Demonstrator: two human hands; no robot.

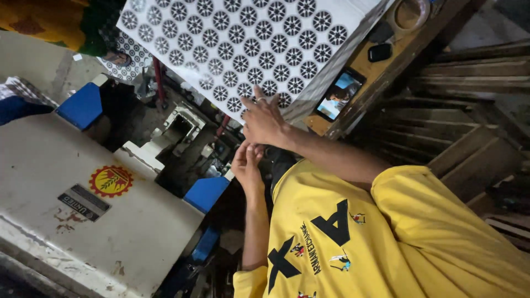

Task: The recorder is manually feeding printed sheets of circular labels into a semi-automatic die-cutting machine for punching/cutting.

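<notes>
Hands at the patterned sheet
Right hand (264,120) presses flat, fingers spread, on the circle-patterned sheet (248,44); left hand (247,164) just below, fingers together, grip unclear.

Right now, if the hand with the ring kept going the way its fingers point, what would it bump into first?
The right hand already seems to touch the dotted board, so it would press into that first, though depth is hard to judge.

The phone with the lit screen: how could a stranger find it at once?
Start from the large white sheet printed with dark round patterns. Beside its edge runs a wooden shelf, and the phone lies flat there, past the person's upper hand. Only its screen glows; the small dark objects nearby are unlit.
</notes>
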